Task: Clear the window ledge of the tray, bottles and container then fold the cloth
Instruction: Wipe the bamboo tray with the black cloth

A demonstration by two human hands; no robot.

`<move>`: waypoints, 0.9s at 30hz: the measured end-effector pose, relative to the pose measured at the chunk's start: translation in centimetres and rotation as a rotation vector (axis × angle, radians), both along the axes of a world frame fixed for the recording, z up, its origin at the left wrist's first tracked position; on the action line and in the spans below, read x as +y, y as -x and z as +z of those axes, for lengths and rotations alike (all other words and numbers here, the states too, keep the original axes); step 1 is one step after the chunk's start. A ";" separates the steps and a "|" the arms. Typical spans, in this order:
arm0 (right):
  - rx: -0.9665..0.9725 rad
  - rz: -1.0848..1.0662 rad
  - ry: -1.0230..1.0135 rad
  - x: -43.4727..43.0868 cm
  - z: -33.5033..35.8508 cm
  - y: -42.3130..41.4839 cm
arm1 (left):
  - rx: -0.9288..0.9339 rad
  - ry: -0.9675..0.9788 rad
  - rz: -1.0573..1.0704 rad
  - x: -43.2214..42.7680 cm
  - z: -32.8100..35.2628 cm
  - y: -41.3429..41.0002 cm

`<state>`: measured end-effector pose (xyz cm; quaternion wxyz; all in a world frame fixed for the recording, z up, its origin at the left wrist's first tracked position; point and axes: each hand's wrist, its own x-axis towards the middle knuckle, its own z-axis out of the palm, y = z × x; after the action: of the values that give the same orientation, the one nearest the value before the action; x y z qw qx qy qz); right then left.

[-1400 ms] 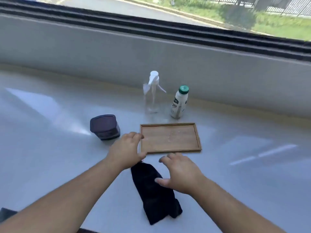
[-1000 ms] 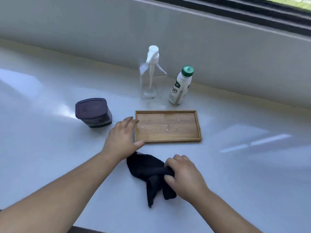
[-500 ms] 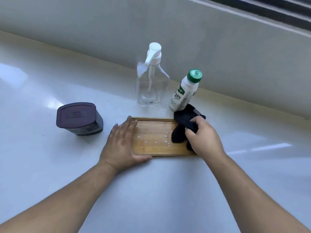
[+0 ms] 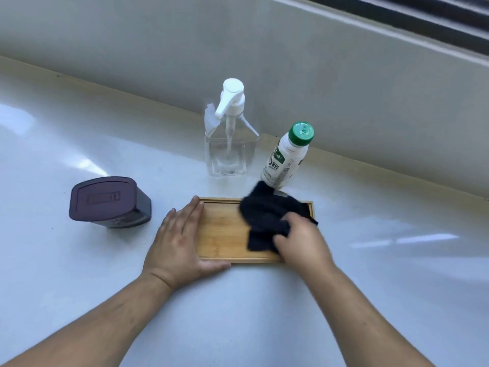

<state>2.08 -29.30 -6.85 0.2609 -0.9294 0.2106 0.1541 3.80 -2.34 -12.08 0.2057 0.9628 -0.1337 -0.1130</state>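
Note:
A shallow wooden tray lies flat on the white window ledge. My left hand rests flat over the tray's left end, thumb along its front edge. My right hand grips a bunched black cloth and presses it onto the right half of the tray. Behind the tray stand a clear pump bottle with a white head and a white bottle with a green cap. A dark purple lidded container sits to the left of the tray.
A grey wall rises right behind the bottles, with the dark window frame above it. Bright patches of sunlight lie on the ledge at left and right.
My right hand picked the cloth up from the ledge in front of the tray and brought it onto the tray. The droplets seen earlier on the wood are gone. My left hand settled on the tray's left end.

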 end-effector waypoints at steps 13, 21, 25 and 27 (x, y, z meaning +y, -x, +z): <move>-0.048 0.311 -0.056 6.6 -1.0 -1.4 | -0.042 0.004 -0.005 -0.4 -0.3 -0.2; -0.050 0.109 0.138 0.5 -0.4 -2.7 | 0.004 -0.038 0.005 -0.5 -0.1 -0.2; -0.062 0.370 -0.088 10.3 -1.3 -2.0 | -0.070 0.022 -0.005 -0.6 -0.5 -0.2; -0.069 0.420 -0.142 12.3 -1.4 -1.5 | -0.109 0.049 0.003 -0.5 -0.7 -0.2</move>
<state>3.60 -17.01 -8.26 0.2950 -0.9368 -0.0081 0.1878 4.01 -2.84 -12.81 0.2216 0.9625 -0.1460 -0.0569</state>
